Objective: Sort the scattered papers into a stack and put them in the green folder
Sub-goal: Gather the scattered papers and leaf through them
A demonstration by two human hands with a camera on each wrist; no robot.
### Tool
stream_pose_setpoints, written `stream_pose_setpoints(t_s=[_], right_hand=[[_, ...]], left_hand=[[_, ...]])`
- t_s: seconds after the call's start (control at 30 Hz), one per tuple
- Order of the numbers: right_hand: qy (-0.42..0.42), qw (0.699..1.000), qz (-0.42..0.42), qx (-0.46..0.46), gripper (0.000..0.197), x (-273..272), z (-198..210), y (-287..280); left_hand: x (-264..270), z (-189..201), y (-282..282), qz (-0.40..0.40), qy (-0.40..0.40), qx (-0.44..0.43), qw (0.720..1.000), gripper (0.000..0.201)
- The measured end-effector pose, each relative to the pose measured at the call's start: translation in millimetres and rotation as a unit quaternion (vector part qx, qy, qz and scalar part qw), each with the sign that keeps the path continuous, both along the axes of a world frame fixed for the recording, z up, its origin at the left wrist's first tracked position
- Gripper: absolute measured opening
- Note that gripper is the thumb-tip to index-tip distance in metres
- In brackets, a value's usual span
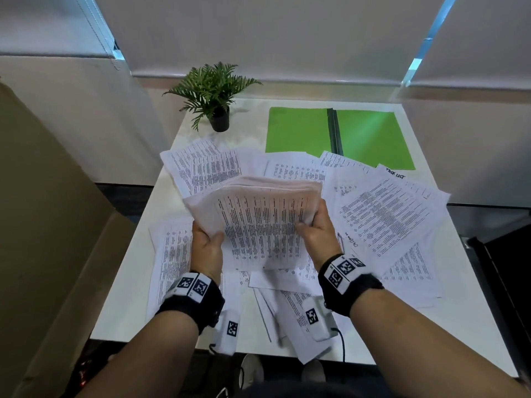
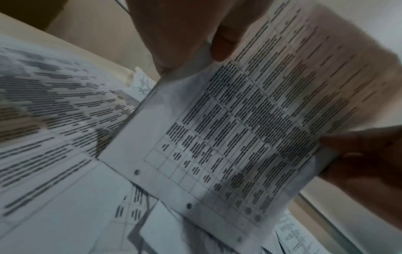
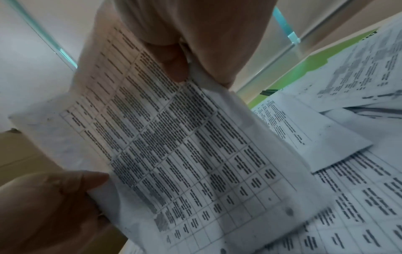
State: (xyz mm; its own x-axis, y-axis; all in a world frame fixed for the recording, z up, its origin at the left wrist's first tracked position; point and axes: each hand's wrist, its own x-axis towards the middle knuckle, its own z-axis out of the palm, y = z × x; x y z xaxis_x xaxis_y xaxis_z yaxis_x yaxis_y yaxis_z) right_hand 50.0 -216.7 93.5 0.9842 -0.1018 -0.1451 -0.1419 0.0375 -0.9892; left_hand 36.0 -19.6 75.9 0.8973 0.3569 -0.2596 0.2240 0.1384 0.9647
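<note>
A white counter (image 1: 126, 285) fills the middle of the head view, with pale roller blinds (image 1: 258, 33) across the top of the frame and a brown cardboard box (image 1: 43, 225) down the left side. Nearest, at the bottom, both forearms reach in, each wearing a black wrist strap with printed markers. The left hand (image 1: 207, 248) grips the left edge of a thick stack of printed sheets (image 1: 258, 219), thumb over the top page; the right hand (image 1: 319, 231) grips the right edge in the same way. The stack is held above the counter, its far end curling upward. Loose papers (image 1: 382, 219) lie scattered under and around it, overlapping one another, some hanging over the near edge. Beyond them, in the upper right, the green folder (image 1: 298, 130) lies open and flat, its near edge partly covered by sheets. Left of it stands a small potted fern (image 1: 212, 87).
</note>
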Motion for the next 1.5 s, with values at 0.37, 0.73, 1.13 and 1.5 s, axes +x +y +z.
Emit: stream_pose_setpoints(t_s=[0.37, 0.73, 1.13, 1.5], right_hand=[[0.01, 0.999, 0.032, -0.022, 0.061, -7.7, -22.4, 0.0], [0.016, 0.982, -0.122, -0.147, 0.043, 8.0, -33.9, -60.5], [0.378, 0.816, -0.142, -0.415, 0.071, -48.1, -114.6, -252.8], [0.286, 0.811, 0.001, -0.511, 0.067, -16.1, -125.6, -158.9]], left_hand=[[1.4, -29.0, -2.3, -0.029, 0.03, 0.033, 0.999, 0.053], [26.8, -23.6, -39.3, -0.084, 0.019, 0.193, 0.978, 0.021], [12.7, -100.7, -80.5, -0.169, 0.207, 0.269, 0.925, 0.05], [19.0, -94.6, -31.5, -0.126, 0.231, 0.306, 0.915, 0.041]])
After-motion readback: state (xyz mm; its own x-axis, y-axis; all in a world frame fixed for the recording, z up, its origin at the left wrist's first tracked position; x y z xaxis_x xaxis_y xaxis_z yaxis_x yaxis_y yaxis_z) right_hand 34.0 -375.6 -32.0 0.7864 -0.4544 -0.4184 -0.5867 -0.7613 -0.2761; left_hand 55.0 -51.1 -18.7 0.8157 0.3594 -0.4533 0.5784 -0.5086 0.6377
